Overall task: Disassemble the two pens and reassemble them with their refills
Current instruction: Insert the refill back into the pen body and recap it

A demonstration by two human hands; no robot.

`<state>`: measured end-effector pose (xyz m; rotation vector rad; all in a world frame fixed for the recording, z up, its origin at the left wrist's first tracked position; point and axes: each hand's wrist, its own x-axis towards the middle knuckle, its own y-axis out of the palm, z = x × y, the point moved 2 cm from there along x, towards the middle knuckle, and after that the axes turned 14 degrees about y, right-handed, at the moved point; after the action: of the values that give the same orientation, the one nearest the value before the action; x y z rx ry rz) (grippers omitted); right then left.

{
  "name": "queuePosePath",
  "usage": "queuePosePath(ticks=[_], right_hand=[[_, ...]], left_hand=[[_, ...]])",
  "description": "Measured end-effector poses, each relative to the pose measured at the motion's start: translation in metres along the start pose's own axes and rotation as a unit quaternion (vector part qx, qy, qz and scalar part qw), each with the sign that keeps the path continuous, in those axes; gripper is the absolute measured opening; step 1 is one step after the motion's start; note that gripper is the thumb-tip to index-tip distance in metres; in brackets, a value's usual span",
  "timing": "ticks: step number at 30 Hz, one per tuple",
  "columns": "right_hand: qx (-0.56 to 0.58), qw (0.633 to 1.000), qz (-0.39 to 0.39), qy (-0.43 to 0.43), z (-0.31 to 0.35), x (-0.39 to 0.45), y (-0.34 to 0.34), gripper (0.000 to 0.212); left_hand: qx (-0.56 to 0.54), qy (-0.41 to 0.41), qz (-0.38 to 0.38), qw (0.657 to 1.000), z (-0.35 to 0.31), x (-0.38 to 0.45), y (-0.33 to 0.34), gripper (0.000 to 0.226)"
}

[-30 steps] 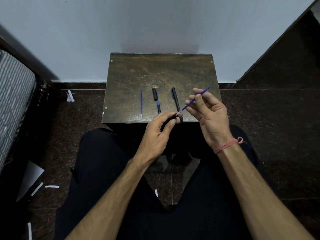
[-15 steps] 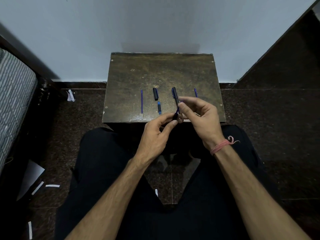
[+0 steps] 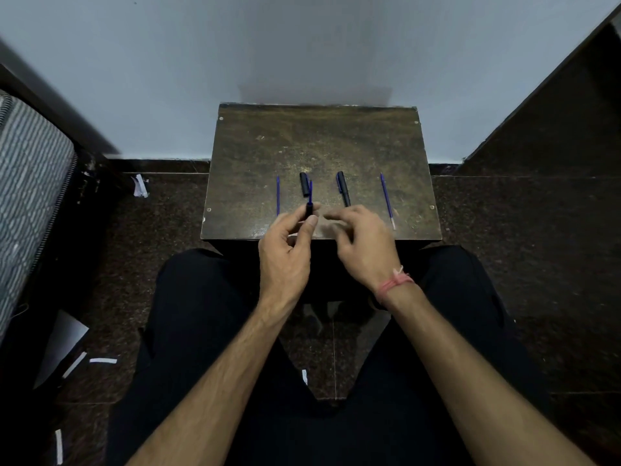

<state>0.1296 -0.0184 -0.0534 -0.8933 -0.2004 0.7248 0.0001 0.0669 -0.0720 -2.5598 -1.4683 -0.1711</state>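
Note:
My left hand (image 3: 285, 253) pinches a black pen barrel (image 3: 309, 210) over the front of the small brown table (image 3: 319, 142). A thin blue piece (image 3: 310, 191) shows just past the barrel's far end; I cannot tell whether it sits in the barrel or lies on the table. My right hand (image 3: 364, 242) is blurred, loosely curled and holds nothing, beside the near end of a capped black pen (image 3: 343, 189). On the table lie a blue refill (image 3: 278, 195) at the left, a black cap (image 3: 304, 184), and another blue refill (image 3: 387, 200) at the right.
A bed with a patterned cover (image 3: 30, 196) stands at the left and a dark panel (image 3: 554, 129) at the right. Paper scraps (image 3: 102, 360) lie on the dark floor. My legs in black trousers flank the table's front edge.
My right hand drew a blue refill out of the barrel, laid it on the table's right side and came back empty. My left hand carried the barrel a little left.

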Motion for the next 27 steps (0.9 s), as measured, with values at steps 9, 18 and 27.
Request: queuePosePath(ticks=[9,18,27], right_hand=[[-0.269,0.957,-0.013,-0.110,0.036,0.000,0.026,0.040],[-0.319,0.930,0.032,-0.177,0.013,-0.016,0.010,0.022],[0.578,0.783,0.114,0.202,-0.030,0.000,-0.052,0.041]], left_hand=[[-0.003,-0.015,-0.053,0.998,-0.004,0.002,-0.010,0.027],[0.009,-0.025,-0.049,0.998,0.000,0.002,-0.007,0.027],[0.068,-0.022,0.081,0.994,0.004,-0.003,0.007,0.028]])
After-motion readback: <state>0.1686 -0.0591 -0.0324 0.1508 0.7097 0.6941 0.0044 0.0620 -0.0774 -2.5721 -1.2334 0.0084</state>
